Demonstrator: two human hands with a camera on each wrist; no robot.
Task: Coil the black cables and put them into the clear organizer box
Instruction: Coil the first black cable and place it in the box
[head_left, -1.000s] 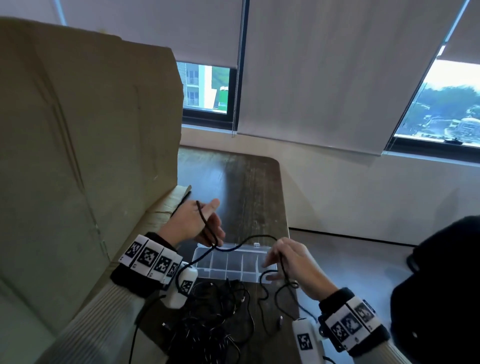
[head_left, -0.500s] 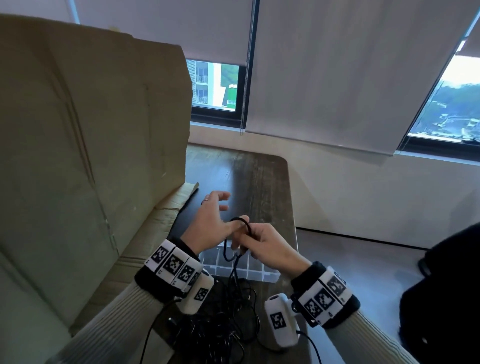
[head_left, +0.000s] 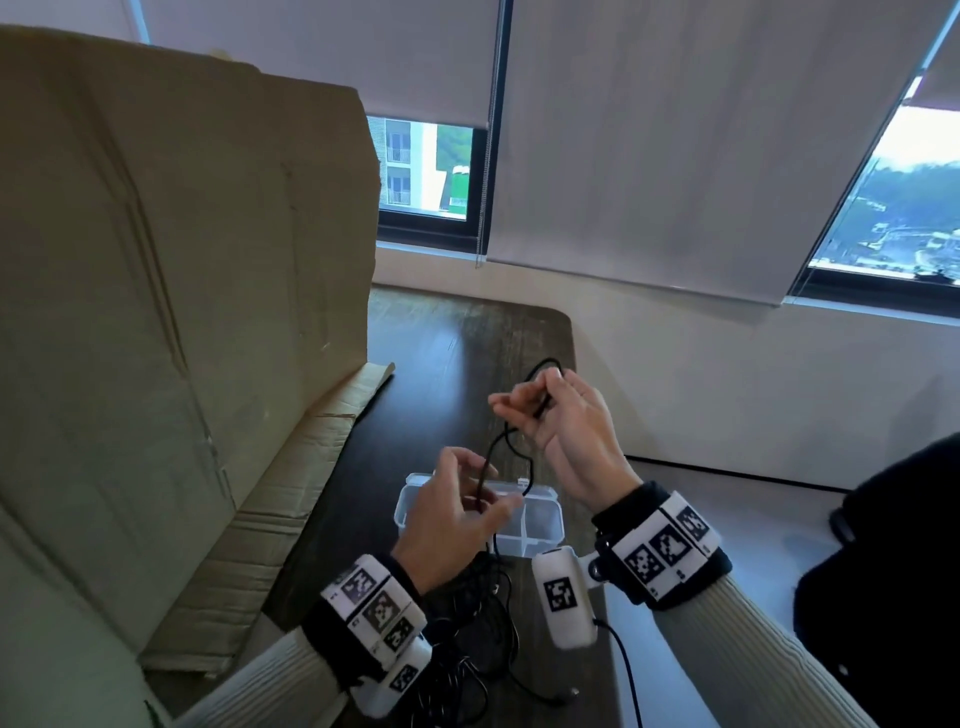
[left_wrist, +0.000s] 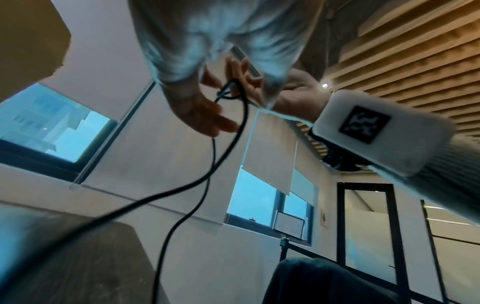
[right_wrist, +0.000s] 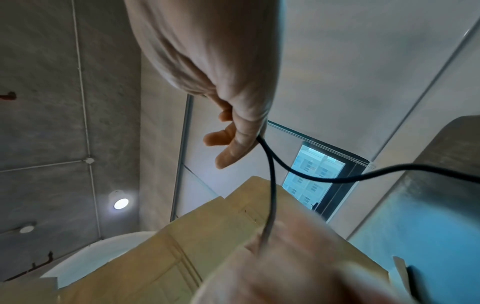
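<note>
Hands: both were raised above the near end of the bench (head_left: 467, 343), apart from each other, the right higher and farther out.
Right hand (head_left: 566, 431): it pinched a small loop of the black cable (head_left: 485, 467) between thumb and fingers, the loop standing up above the fingertips.
Left hand (head_left: 452, 514): its fingers curled around the same black cable lower down, thumb pressed to it.
Cable run: from the right hand two strands dropped past the left hand toward the cable pile (head_left: 467, 639) lying tangled on the bench by the wrists.
Clear organizer box (head_left: 540, 519): it sat open on the bench under the hands, just beyond the pile, and its visible compartments held no cable.
Cardboard sheet (head_left: 182, 312): it stood leaning along the left side of the bench.
</note>
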